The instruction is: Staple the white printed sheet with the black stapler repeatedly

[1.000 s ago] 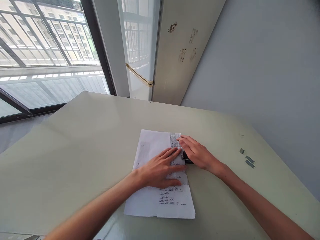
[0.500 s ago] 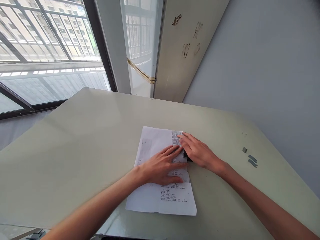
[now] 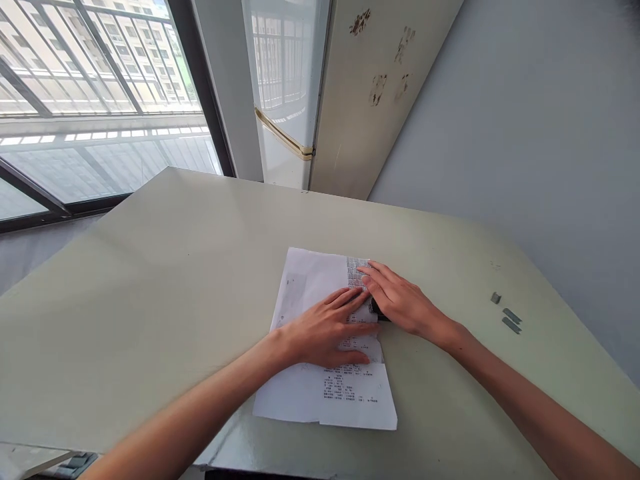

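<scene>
A white sheet of paper [image 3: 295, 407], creased across its lower part and printed along its right half, lies on the table. My left hand [image 3: 327, 330] rests palm down on it with fingers spread, holding nothing. At the sheet's upper right edge is my right hand [image 3: 400, 300], its fingers stretched out and their tips over a densely printed patch [image 3: 354, 272]. Beneath the right palm a small black object [image 3: 375, 307] shows at the paper's edge. Most of it is hidden, so its kind cannot be made out.
On the pale table [image 3: 210, 267], to the right, lie a short grey piece [image 3: 495, 298] and two grey strips [image 3: 511, 321] that look like staples. A fridge [image 3: 285, 80] and a wall stand beyond the far edge, with a window [image 3: 100, 80] at left.
The view has shifted slightly, so everything sits a little differently in the picture. Both hands keep their places on the paper.
</scene>
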Demonstrator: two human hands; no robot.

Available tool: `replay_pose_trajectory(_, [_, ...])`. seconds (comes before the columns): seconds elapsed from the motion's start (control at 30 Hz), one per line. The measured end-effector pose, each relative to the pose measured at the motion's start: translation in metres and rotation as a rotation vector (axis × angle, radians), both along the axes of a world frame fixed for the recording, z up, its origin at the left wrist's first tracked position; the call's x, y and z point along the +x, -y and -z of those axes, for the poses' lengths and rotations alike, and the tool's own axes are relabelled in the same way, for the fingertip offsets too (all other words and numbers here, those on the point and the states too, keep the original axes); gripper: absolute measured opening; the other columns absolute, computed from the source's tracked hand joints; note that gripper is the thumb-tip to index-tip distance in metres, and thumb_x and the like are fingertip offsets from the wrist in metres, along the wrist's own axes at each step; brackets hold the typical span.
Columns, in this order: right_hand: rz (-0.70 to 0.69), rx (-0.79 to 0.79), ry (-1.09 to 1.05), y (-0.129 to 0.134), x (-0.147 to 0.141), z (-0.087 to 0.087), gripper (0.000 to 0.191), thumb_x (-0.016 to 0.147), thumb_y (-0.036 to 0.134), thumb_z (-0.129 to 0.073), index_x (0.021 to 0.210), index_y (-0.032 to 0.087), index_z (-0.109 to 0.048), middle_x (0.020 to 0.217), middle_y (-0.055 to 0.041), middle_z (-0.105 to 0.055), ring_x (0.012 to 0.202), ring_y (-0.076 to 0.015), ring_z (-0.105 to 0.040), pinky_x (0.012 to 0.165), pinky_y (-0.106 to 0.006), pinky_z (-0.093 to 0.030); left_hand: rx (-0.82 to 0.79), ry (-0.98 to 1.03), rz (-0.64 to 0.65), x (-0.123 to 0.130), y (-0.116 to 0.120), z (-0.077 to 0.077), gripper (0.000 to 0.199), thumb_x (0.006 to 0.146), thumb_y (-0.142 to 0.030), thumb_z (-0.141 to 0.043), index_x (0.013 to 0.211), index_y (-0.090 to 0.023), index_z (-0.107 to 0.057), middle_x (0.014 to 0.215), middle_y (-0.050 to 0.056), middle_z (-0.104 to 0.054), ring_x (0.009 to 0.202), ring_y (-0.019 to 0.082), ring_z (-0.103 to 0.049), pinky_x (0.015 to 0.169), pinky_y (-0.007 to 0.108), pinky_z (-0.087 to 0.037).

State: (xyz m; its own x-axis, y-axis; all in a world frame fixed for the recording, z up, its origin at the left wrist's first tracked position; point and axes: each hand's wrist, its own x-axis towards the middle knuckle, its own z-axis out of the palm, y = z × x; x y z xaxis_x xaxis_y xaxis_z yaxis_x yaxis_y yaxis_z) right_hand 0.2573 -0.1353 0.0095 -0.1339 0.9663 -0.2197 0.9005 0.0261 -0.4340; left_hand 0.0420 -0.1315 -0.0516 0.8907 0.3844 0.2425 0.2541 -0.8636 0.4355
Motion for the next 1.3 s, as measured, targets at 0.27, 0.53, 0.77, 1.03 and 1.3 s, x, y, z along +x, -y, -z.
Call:
replay_pose_trajectory(0.27, [0.002,-0.016,0.012,0.000,0.000,0.004,0.055,0.110,0.053,-0.026,0.156,0.036,-0.051,0.171,-0.0019,-0.039,0.155,-0.0321,-0.042,0.124,-0.058,-0.038,-0.007,0.007,0.005,0.001,0.000,0.000,0.060,0.101,-0.061,-0.060,0.150,-0.028,-0.061,0.174,0.011,-0.030,0.163,0.037,-0.020,0.132,0.054,-0.023])
replay_pose_trajectory(0.53, [0.048,0.009,-0.109,0.002,0.014,0.006,0.054,0.110,0.058,-0.025,0.154,0.042,-0.052,0.169,0.0036,-0.043,0.152,-0.0310,-0.047,0.123,-0.055,-0.042,-0.028,0.001,0.003,0.001,0.000,0.000,0.060,0.101,-0.060,-0.060,0.151,-0.027,-0.060,0.176,0.011,-0.022,0.162,0.039,-0.022,0.131,0.055,-0.023])
replay_pose_trajectory(0.77, [0.036,-0.022,-0.139,0.004,0.022,0.008,0.054,0.110,0.059,-0.025,0.155,0.043,-0.051,0.170,0.0058,-0.041,0.155,-0.0306,-0.042,0.125,-0.056,-0.039,-0.034,0.018,-0.001,0.002,0.000,0.003,0.060,0.101,-0.059,-0.061,0.153,-0.029,-0.058,0.176,0.008,-0.021,0.162,0.039,-0.021,0.131,0.056,-0.023])
replay_pose_trajectory(1.03, [0.039,-0.018,-0.090,0.003,0.016,0.008,0.054,0.110,0.058,-0.024,0.154,0.043,-0.051,0.171,0.0052,-0.040,0.154,-0.0311,-0.043,0.124,-0.058,-0.041,-0.027,0.019,-0.001,0.003,0.001,0.001,0.059,0.101,-0.058,-0.061,0.152,-0.028,-0.058,0.176,0.009,-0.023,0.162,0.039,-0.021,0.131,0.056,-0.023])
replay_pose_trajectory(1.3, [0.045,0.029,-0.046,0.002,0.010,0.007,0.053,0.110,0.052,-0.025,0.152,0.039,-0.055,0.168,0.0026,-0.045,0.155,-0.0307,-0.042,0.124,-0.057,-0.040,-0.001,0.010,-0.014,0.005,0.003,0.003,0.059,0.102,-0.059,-0.059,0.152,-0.027,-0.059,0.174,0.012,-0.028,0.162,0.038,-0.022,0.131,0.056,-0.023])
